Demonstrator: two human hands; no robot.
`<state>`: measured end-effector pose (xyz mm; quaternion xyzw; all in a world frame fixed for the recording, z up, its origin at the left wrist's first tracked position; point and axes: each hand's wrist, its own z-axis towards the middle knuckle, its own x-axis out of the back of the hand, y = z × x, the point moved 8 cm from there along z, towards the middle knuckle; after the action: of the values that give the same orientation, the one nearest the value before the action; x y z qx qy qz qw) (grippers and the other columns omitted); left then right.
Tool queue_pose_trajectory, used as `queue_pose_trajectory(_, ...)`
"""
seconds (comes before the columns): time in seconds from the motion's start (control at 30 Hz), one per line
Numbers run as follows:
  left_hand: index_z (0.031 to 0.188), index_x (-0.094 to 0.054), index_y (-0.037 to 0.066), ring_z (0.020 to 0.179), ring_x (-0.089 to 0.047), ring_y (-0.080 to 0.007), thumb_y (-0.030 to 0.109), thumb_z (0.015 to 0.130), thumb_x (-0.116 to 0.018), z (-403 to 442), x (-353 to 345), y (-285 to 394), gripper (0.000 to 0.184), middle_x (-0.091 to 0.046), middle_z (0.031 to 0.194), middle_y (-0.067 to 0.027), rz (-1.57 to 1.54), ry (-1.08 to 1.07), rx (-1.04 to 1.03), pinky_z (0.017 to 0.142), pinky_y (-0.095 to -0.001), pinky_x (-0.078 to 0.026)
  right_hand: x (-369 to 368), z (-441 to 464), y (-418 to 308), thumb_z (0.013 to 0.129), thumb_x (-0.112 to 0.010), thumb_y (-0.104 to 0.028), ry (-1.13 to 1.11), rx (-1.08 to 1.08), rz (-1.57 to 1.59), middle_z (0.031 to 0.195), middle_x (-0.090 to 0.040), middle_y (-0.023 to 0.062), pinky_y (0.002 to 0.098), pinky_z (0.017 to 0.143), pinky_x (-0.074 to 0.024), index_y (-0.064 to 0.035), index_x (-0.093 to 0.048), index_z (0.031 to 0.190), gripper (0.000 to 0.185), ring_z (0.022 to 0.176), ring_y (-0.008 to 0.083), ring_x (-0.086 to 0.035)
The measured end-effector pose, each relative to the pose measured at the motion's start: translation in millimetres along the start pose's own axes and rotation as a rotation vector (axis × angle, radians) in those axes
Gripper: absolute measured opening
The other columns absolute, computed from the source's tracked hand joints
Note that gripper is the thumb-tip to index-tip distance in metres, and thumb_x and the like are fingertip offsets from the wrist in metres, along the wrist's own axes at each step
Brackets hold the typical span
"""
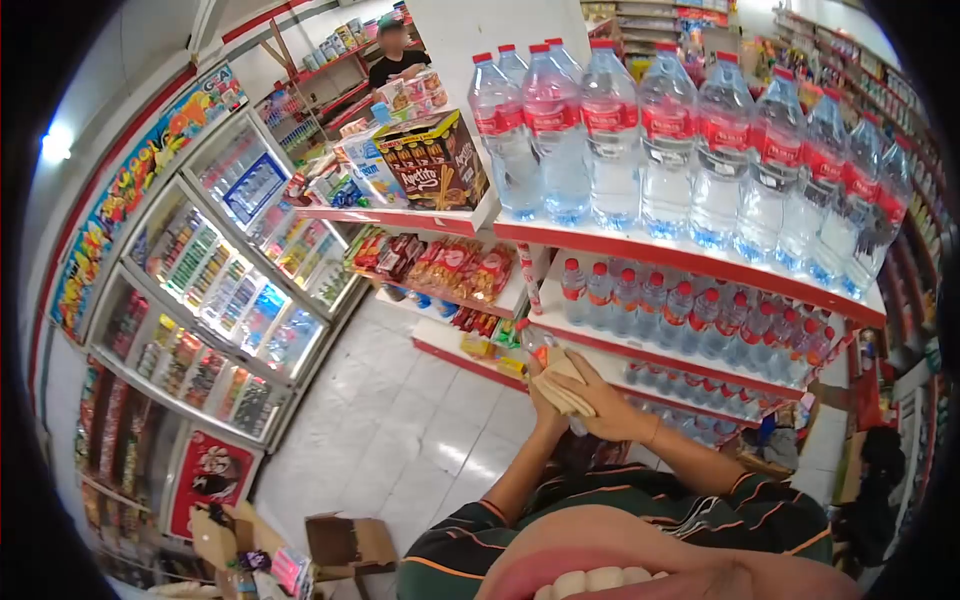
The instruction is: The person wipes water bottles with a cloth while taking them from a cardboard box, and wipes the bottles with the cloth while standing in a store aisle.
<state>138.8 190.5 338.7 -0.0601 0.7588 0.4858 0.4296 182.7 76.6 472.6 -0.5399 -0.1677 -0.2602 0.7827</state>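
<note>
Red-capped bottles [668, 150] of clear liquid on shelves [690, 263], left hand [545, 408] closed around small bottle [532, 340], right hand [602, 398] clasping beige cloth [563, 386]

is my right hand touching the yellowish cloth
Touching. The head view shows it: the right hand has its fingers laid over the yellowish cloth, with no gap between them.
</note>
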Motion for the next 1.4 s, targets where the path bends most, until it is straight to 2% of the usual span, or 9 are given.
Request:
queue_pose_trajectory(0.03, 0.130, -0.057, 0.007, 0.100, -0.066, -0.0200, 0.058, 0.106, -0.037, -4, -18, -2, 0.059, -0.066, 0.110, -0.0059, -0.081, -0.227, 0.045, 0.088, -0.0356, -0.055, 8, -6, 4, 0.080, -0.064, -0.005, 0.058, 0.055, 0.092, 0.161, -0.024, 0.0277, 0.0446, 0.122, -0.0231, -0.0101, -0.045, 0.152, 0.074, 0.149, 0.0455, -0.024)
queue_pose_trajectory(0.23, 0.137, -0.052, 0.005, 0.105, -0.064, -0.0223, 0.061, 0.103, -0.042, -59, -51, -52, 0.066, -0.064, 0.113, -0.0091, 0.072, 0.230, 0.084, 0.090, -0.0349, -0.053, 59, -36, 26, 0.085, -0.063, -0.009, 0.129, 0.021, 0.268, 0.160, -0.030, 0.0229, 0.0456, 0.122, -0.0241, -0.0108, -0.045, 0.151, 0.068, 0.151, 0.0407, -0.023)
queue_pose_trajectory(0.27, 0.138, -0.051, 0.005, 0.107, -0.064, -0.0236, 0.060, 0.103, -0.042, -47, -26, -48, 0.066, -0.064, 0.114, -0.0098, 0.356, 0.157, -0.279, 0.090, -0.0348, -0.053, 63, -48, 22, 0.084, -0.063, -0.010, 0.102, 0.073, 0.218, 0.161, -0.028, 0.0231, 0.0461, 0.122, -0.0235, -0.0112, -0.045, 0.151, 0.069, 0.151, 0.0414, -0.022)
queue_pose_trajectory(0.33, 0.138, -0.050, 0.004, 0.108, -0.064, -0.0256, 0.059, 0.104, -0.042, -34, -19, -91, 0.065, -0.064, 0.116, -0.0108, 0.236, -0.095, -0.261, 0.091, -0.0347, -0.053, 80, -65, 0, 0.078, -0.066, -0.009, -0.008, 0.293, 0.203, 0.164, -0.020, 0.0243, 0.0467, 0.124, -0.0174, -0.0139, -0.043, 0.153, 0.079, 0.152, 0.0459, -0.018)
queue_pose_trajectory(0.37, 0.138, -0.050, 0.004, 0.107, -0.064, -0.0262, 0.058, 0.104, -0.041, -31, -23, -122, 0.065, -0.064, 0.117, -0.0110, -0.131, -0.231, 0.129, 0.091, -0.0347, -0.053, 74, -86, 18, 0.073, -0.068, -0.007, -0.031, 0.126, 0.053, 0.164, -0.015, 0.0259, 0.0480, 0.124, -0.0138, -0.0176, -0.041, 0.155, 0.086, 0.152, 0.0479, -0.012)
queue_pose_trajectory(0.63, 0.141, -0.050, 0.010, 0.115, -0.061, -0.0185, 0.058, 0.105, -0.038, -81, -135, -113, 0.062, -0.063, 0.125, -0.0067, 0.207, 0.187, 0.081, 0.099, -0.0375, -0.049, 120, -105, 65, 0.079, -0.062, -0.003, 0.202, -0.161, 0.125, 0.164, -0.019, 0.0264, 0.0480, 0.124, -0.0173, -0.0179, -0.039, 0.156, 0.081, 0.154, 0.0437, -0.013)
queue_pose_trajectory(0.83, 0.142, -0.050, 0.004, 0.113, -0.059, -0.0174, 0.054, 0.107, -0.037, -38, -101, -123, 0.062, -0.059, 0.132, -0.0087, 0.281, 0.013, 0.087, 0.098, -0.0331, -0.047, 102, -113, 92, 0.080, -0.058, -0.004, 0.277, -0.134, 0.006, 0.161, -0.026, 0.0269, 0.0468, 0.123, -0.0197, -0.0144, -0.047, 0.152, 0.073, 0.153, 0.0442, -0.016)
queue_pose_trajectory(0.9, 0.156, -0.032, 0.009, 0.133, -0.051, -0.0243, 0.062, 0.105, -0.032, -62, -117, -131, 0.074, -0.050, 0.147, -0.0098, 0.264, -0.111, 0.450, 0.111, -0.0411, -0.042, 115, -100, 71, 0.079, -0.056, -0.003, 0.388, -0.113, 0.060, 0.160, -0.026, 0.0290, 0.0467, 0.123, -0.0193, -0.0140, -0.047, 0.152, 0.074, 0.152, 0.0447, -0.017)
queue_pose_trajectory(1.4, 0.146, -0.045, 0.004, 0.128, -0.052, -0.0219, 0.055, 0.107, -0.034, -27, -85, -94, 0.065, -0.054, 0.140, -0.0113, 0.198, -0.028, 0.203, 0.111, -0.0358, -0.039, 96, -93, 34, 0.082, -0.063, -0.002, 0.359, -0.182, -0.004, 0.164, -0.020, 0.0265, 0.0453, 0.120, -0.0276, -0.0148, -0.047, 0.151, 0.072, 0.149, 0.0444, -0.027)
